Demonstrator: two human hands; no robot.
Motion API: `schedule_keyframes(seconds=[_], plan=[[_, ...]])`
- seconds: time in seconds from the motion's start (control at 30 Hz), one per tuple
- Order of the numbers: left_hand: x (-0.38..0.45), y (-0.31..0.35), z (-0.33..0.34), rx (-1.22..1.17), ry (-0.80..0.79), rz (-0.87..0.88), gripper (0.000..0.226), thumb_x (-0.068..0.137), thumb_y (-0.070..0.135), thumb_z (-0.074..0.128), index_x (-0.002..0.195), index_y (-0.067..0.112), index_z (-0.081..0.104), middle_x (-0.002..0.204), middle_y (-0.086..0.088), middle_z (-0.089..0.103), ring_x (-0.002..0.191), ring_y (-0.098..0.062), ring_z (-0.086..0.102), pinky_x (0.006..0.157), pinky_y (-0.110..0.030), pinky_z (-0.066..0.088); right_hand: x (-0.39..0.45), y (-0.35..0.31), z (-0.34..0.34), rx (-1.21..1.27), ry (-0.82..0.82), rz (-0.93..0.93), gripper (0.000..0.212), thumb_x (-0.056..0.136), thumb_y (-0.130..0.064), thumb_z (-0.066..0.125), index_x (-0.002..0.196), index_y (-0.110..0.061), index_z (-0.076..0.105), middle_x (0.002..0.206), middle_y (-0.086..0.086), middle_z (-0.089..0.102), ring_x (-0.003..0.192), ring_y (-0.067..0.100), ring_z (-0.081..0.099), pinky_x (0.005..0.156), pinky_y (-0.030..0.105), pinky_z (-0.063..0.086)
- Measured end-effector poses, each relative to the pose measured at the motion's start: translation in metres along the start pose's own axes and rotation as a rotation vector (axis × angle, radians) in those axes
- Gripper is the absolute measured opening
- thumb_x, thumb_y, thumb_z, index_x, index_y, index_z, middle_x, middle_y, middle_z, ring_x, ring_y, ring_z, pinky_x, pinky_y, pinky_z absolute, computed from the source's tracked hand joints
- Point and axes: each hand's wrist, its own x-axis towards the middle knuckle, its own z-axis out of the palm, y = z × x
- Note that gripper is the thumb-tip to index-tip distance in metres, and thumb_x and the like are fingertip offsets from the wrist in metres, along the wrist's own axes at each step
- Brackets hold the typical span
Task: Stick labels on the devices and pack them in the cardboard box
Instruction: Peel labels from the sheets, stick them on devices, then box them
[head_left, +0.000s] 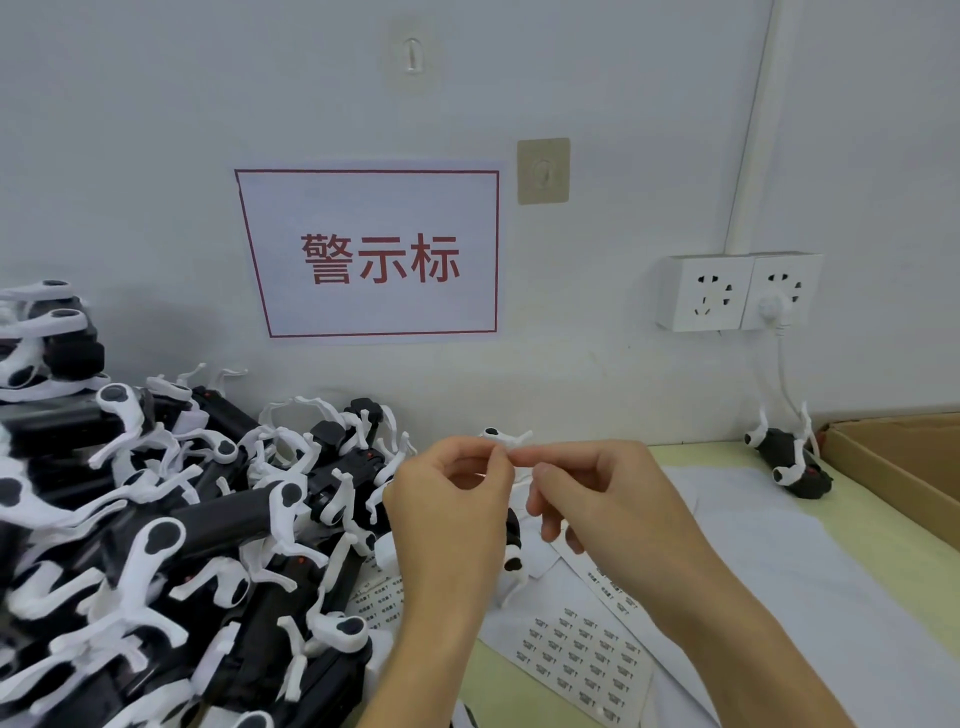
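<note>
I see a pale wall (156, 130) behind the pale green tabletop (883, 561), black-and-white devices (171, 535) heaped at its left edge, a brown cardboard box (898, 462) at its right. My left hand (447, 499) and right hand (618, 493), fingers curled, pinch a small white label (521, 458) between them.

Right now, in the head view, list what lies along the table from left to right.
Pile of black-and-white devices → left hand → right hand → lone device by the wall → cardboard box.
</note>
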Motion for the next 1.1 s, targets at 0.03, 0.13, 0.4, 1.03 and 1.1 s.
schedule_keyframes(seconds=[0.03, 0.13, 0.4, 1.03, 1.1], plan=[[0.000, 0.000, 0.000, 0.000, 0.015, 0.003, 0.015, 0.086, 0.012, 0.073, 0.075, 0.021, 0.076, 0.067, 0.005, 0.073, 0.064, -0.014, 0.070, 0.065, -0.037, 0.060, 0.000, 0.000, 0.001, 0.005, 0.001, -0.002, 0.038, 0.093, -0.007, 0.052, 0.096, -0.034, 0.079, 0.065, -0.004, 0.068, 0.054, 0.006, 0.057, 0.049, 0.013, 0.042], [0.000, 0.000, 0.001, -0.004, 0.045, 0.017, 0.017, 0.086, 0.012, 0.074, 0.074, 0.023, 0.075, 0.067, 0.007, 0.073, 0.063, -0.010, 0.070, 0.062, -0.031, 0.060, 0.001, 0.000, 0.002, 0.008, -0.012, -0.006, 0.038, 0.094, -0.008, 0.052, 0.100, -0.034, 0.079, 0.065, -0.005, 0.067, 0.054, 0.005, 0.057, 0.050, 0.012, 0.043], [0.001, -0.002, -0.003, -0.034, -0.012, 0.036, 0.019, 0.089, 0.008, 0.071, 0.078, 0.022, 0.078, 0.066, 0.004, 0.073, 0.064, -0.017, 0.071, 0.062, -0.034, 0.060, 0.000, -0.001, 0.004, 0.072, -0.020, -0.002, 0.039, 0.092, -0.005, 0.053, 0.095, -0.033, 0.080, 0.066, -0.006, 0.067, 0.056, 0.008, 0.057, 0.052, 0.014, 0.044], [0.004, -0.005, 0.002, -0.160, -0.302, -0.106, 0.015, 0.097, 0.014, 0.061, 0.095, 0.019, 0.075, 0.083, 0.005, 0.077, 0.074, -0.006, 0.070, 0.066, -0.018, 0.053, 0.006, 0.006, -0.014, 0.048, 0.126, 0.012, 0.025, 0.095, -0.016, 0.058, 0.081, -0.027, 0.077, 0.064, -0.005, 0.064, 0.057, 0.011, 0.059, 0.060, 0.028, 0.043], [0.004, -0.004, 0.002, -0.172, -0.326, -0.114, 0.015, 0.096, 0.014, 0.062, 0.092, 0.018, 0.076, 0.083, 0.003, 0.077, 0.073, -0.007, 0.070, 0.066, -0.020, 0.054, 0.006, 0.008, -0.016, 0.010, 0.105, 0.023, 0.026, 0.096, -0.017, 0.058, 0.081, -0.027, 0.076, 0.064, -0.006, 0.064, 0.058, 0.011, 0.060, 0.061, 0.029, 0.044]])
